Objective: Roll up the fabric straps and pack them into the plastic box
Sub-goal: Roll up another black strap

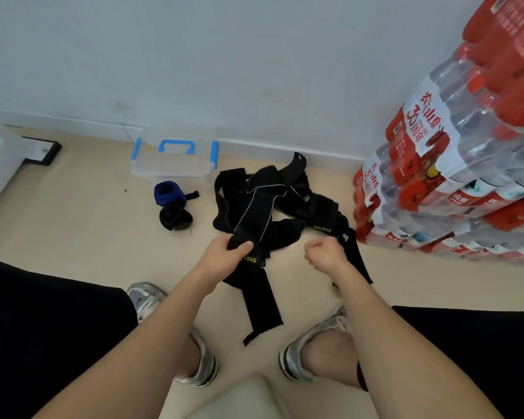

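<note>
The left hand grips a black fabric strap with yellow lettering. The right hand is curled beside it; I cannot tell whether it holds anything.

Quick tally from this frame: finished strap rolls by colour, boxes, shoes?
Blue rolls: 1
Black rolls: 1
Plastic boxes: 1
Shoes: 2
Total: 5
Loose black straps: one tangled heap, so the number of straps in it cannot be told.
</note>
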Demonstrator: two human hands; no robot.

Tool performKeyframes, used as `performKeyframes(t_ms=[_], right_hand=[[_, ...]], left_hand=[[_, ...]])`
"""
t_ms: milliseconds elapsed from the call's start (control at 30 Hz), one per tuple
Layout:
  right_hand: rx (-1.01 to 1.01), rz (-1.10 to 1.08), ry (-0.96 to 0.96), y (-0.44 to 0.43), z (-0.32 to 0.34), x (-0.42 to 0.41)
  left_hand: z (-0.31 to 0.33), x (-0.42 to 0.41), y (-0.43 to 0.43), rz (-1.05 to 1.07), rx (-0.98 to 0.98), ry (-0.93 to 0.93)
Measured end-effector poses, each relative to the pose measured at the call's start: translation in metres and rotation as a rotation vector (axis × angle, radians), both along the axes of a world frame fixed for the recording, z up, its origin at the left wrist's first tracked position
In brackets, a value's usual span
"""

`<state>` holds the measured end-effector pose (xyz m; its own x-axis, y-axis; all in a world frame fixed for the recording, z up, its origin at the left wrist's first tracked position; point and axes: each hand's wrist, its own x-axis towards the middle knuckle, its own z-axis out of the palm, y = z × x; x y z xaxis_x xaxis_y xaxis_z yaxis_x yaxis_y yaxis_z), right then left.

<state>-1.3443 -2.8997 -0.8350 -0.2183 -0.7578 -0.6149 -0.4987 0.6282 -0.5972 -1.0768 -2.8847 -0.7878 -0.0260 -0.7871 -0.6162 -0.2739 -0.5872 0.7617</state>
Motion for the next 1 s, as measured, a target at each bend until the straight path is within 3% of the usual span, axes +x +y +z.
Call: performKeyframes(t_ms=[100, 167, 433, 600, 733, 900, 1000], right_hand=[[-0.234, -0.231, 0.105, -0.014, -0.002, -0.021], [-0.289, -0.328, 0.126, -0.025, -0.004, -0.028], [-0.198, -0.38, 0.094, -0.062, -0.022, -0.021], [-0.26, -0.325, 0.081, -0.086, -0.009, -0.023], [-0.501, -0.187, 0.085, -0.111, 0.041, -0.028], [-0.861, 0.002, 0.207, -0.126, 0.106, -0.027], [-0.959, 0.099, 0.217, -0.124, 0.139, -0.014]], left_hand=[[-0.004, -0.013, -0.006, -0.046, -0.057, 0.006], [-0.008, -0.022, -0.013, -0.055, -0.073, 0.002], [-0.024, -0.045, -0.039, -0.036, -0.01, -0.055], [-0.024, -0.053, -0.052, 0.021, -0.028, -0.037], [-0.014, -0.059, -0.064, -0.059, -0.109, -0.104], [0.01, -0.065, -0.073, -0.007, -0.207, -0.14], [0.034, -0.061, -0.075, -0.035, -0.302, -0.165]])
